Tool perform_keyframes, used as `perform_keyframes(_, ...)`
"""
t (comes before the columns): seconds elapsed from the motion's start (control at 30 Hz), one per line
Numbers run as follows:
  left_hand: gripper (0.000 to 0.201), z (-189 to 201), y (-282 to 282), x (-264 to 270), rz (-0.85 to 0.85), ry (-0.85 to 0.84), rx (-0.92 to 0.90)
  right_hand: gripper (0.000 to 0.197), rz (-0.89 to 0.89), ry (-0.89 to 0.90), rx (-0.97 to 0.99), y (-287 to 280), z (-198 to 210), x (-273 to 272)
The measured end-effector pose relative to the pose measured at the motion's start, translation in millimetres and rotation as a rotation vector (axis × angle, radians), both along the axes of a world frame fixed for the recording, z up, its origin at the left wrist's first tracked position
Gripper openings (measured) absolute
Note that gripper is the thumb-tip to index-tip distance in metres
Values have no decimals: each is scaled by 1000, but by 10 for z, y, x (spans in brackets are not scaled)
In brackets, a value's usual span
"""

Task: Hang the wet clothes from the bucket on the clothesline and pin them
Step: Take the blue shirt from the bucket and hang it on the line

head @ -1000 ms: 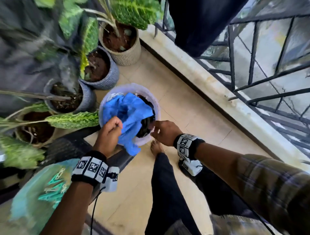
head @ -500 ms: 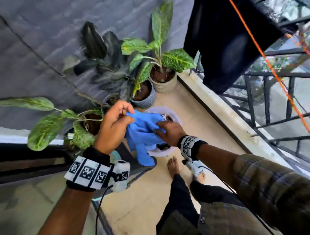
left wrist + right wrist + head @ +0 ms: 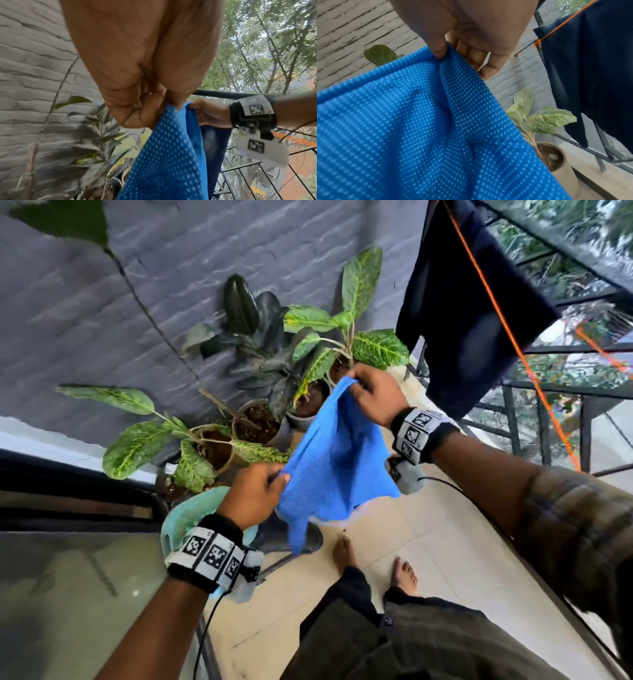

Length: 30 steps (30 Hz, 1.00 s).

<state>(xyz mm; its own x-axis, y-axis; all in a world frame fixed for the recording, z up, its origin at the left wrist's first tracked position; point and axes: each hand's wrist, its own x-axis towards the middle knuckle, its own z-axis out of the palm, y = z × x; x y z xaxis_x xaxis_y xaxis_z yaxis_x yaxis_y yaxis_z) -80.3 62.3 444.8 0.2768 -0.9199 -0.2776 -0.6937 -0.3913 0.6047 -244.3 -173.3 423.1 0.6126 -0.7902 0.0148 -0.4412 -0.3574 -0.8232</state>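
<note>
A wet blue mesh cloth (image 3: 334,460) hangs spread between my two hands, above the floor. My left hand (image 3: 255,494) pinches its lower left corner; the wrist view shows thumb and fingers closed on the blue cloth (image 3: 168,155). My right hand (image 3: 375,395) grips the upper corner, thumb pressed on the blue cloth (image 3: 426,128). The orange clothesline (image 3: 507,337) runs diagonally at the upper right, with a dark navy garment (image 3: 469,313) hanging on it. The bucket is almost wholly hidden behind the cloth; only a pale rim sliver shows.
Several potted plants (image 3: 308,354) stand along the grey brick wall (image 3: 102,285). A teal plastic item (image 3: 185,515) sits by my left wrist. The black metal railing (image 3: 544,419) lines the right side. My bare feet (image 3: 344,553) stand on the beige tile floor.
The blue cloth has been lifted out of the bucket and spread apart between my hands. My right hand rose to the upper corner, and my view tilted up toward the clothesline.
</note>
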Motion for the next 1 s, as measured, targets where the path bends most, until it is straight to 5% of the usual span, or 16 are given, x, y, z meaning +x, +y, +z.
perform_keyframes(0.2, 42, -221, 23, 79, 18, 37, -14, 34, -66, 125, 56, -5, 108, 178)
perform_keyframes(0.27, 44, -343, -25, 165, 95, 163, -6, 46, -56, 249, 66, 69, 73, 186)
perform_keyframes(0.33, 45, -472, -82, 233, 213, 299, -16, 36, -17, 367, 58, 259, -65, 206)
perform_keyframes(0.4, 42, -538, -164, 250, 251, 332, -37, 24, 43, 279, 169, 571, -186, 203)
perform_keyframes(0.5, 42, -523, -282, 269, 269, 372, -77, 37, 275, 70, 345, 1008, -432, 131)
perform_keyframes(0.57, 42, -474, -352, 316, 289, 432, -97, 62, 397, 160, 275, 1161, -584, 127)
perform_keyframes(0.63, 39, -437, -397, 364, 312, 443, -121, 55, 414, 314, 226, 1205, -626, 205)
perform_keyframes(0.73, 42, -397, -431, 527, 331, 526, -159, 35, 381, 437, 74, 1158, -552, 406)
perform_keyframes(0.87, 41, -508, -436, 833, 337, 636, -206, 60, 420, 299, 35, 1018, -226, 554)
perform_keyframes(1.0, 69, -671, -308, 883, 235, 663, -135, 33, 449, 300, 138, 782, 139, 626)
